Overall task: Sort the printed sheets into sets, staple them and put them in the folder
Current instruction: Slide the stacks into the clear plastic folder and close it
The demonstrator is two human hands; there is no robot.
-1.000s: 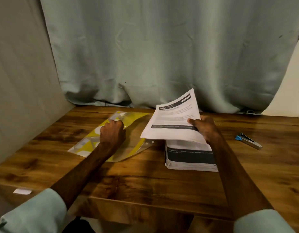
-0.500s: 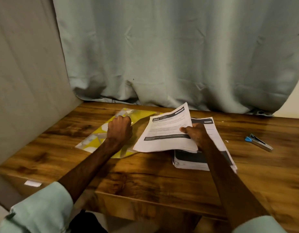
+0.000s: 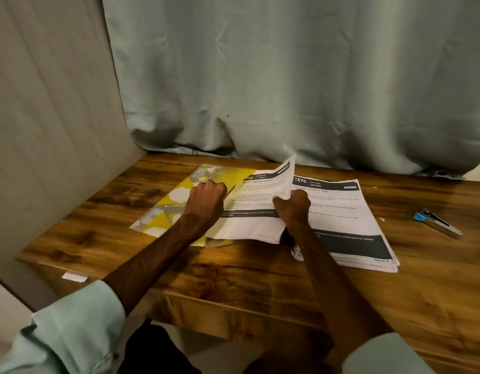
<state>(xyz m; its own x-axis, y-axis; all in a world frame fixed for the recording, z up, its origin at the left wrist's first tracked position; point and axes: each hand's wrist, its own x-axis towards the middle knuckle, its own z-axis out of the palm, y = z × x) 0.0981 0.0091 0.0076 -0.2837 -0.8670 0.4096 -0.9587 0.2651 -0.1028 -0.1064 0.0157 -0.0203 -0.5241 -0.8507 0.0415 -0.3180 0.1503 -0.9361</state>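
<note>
Since the earlier frame the held set (image 3: 257, 211) has swung left and lower, over the folder (image 3: 179, 203), uncovering the top page of the stack (image 3: 349, 225) on the bench (image 3: 233, 273); right hand (image 3: 292, 206) grip pinches the set's right edge; left hand (image 3: 206, 197) grip is fisted on the folder's flap, seemingly holding it open; stapler (image 3: 438, 224) lies well apart, right. Risk: the set's leading corner catches the mouth and buckles, since only one edge is held.

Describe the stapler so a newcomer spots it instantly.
On the wooden table, look right of the paper stack. The stapler lies alone there, far from both hands: small, slim, grey metal with a blue end, the only thing that isn't paper or folder.
</note>
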